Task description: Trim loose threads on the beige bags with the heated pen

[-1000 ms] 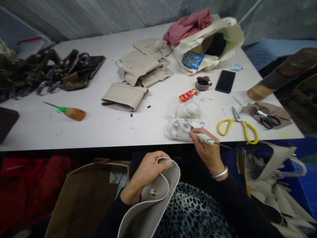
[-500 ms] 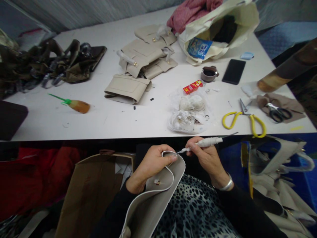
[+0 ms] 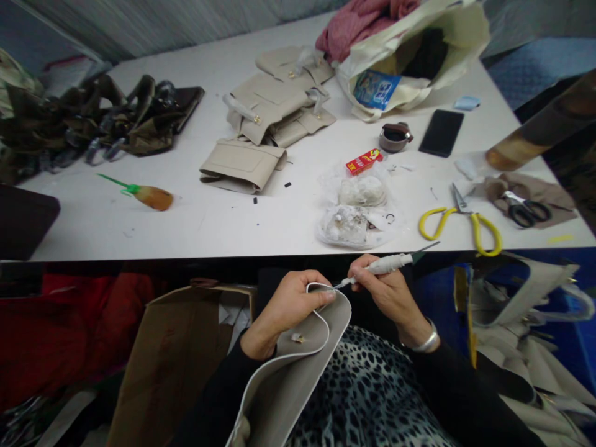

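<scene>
Over my lap, my left hand pinches the upper end of a light beige bag piece, whose edge curls into a fold with a small metal fitting on it. My right hand is closed around a white pen-like tool. The thin tip of that tool meets the edge of the bag piece beside my left thumb, and a thin dark rod sticks out of its rear end. A silver bracelet circles my right wrist.
On the white table lie beige bags, dark bags, a glue bottle, plastic packets, yellow-handled scissors, black-handled scissors and a phone. A cardboard box stands below, left.
The table items appear shifted slightly in view. My right hand and the white tool have moved slightly left and tilted a little; both grips are the same.
</scene>
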The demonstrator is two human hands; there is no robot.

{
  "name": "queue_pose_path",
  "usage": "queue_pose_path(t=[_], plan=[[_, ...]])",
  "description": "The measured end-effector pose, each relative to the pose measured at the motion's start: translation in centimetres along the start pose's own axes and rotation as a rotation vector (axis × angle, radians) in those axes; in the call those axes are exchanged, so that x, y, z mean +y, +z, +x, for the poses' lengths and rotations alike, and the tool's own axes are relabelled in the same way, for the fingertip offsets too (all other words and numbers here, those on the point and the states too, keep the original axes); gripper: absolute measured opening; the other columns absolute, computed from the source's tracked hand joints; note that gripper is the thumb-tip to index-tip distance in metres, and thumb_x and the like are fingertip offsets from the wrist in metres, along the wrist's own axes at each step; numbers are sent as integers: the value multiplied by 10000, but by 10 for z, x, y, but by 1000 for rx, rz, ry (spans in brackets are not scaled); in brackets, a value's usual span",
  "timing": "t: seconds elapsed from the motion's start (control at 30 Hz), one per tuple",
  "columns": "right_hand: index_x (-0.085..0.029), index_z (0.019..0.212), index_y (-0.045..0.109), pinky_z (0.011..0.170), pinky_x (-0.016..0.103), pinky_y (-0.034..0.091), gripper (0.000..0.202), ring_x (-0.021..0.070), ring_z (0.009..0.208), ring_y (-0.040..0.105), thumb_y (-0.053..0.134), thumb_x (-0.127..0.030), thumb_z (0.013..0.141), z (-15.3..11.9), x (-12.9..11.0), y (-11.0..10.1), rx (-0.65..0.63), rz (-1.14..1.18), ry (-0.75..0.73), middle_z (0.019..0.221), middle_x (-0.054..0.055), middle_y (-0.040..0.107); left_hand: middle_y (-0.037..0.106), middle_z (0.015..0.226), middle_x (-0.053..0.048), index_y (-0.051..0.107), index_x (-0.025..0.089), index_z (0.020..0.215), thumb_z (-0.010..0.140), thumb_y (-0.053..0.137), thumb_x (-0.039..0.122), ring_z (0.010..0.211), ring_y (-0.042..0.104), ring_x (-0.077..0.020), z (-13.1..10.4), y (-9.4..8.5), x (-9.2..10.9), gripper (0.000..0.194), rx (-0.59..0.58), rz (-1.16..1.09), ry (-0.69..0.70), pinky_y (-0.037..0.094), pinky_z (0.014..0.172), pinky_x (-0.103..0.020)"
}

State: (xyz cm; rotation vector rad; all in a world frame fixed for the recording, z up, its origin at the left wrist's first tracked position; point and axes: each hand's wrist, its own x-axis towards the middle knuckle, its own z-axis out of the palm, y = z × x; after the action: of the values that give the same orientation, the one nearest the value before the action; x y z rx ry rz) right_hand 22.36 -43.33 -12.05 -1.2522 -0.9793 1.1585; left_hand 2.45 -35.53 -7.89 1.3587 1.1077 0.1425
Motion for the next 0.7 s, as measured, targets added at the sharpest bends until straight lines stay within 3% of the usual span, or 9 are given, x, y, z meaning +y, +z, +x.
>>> queue_pose_path(t=[0.3,0.47,0.6,0.7], plan=[[-204,826,714,617,281,490,352,156,660,599,693,-509,1001,7,-11,-7,-166,-54,-11,724,-1,646,711,712,-22,747,175,730,687,800,346,685,600,-177,0,5,-3,184,-30,-95,16,432,680,-292],[-205,781,676,572,264,459,408,137,616,559,655,-542,1009,24,-21,3,-235,-99,-37,689,-14,614,654,660,-3,730,171,703,656,813,340,646,551,-158,2,9,-4,194,-54,-141,18,408,666,-288],[-199,770,665,555,242,465,421,117,566,567,646,-542,1015,31,-17,11,-197,-60,2,648,-27,607,640,656,1,736,167,718,642,825,332,635,533,-149,4,8,-8,203,-29,-178,7,394,649,-282],[-200,788,678,534,238,482,420,127,551,598,657,-555,1010,22,-9,15,-72,-33,41,635,-19,630,630,642,1,731,167,711,657,813,337,627,522,-148,5,6,-9,196,-6,-162,-8,387,640,-281]])
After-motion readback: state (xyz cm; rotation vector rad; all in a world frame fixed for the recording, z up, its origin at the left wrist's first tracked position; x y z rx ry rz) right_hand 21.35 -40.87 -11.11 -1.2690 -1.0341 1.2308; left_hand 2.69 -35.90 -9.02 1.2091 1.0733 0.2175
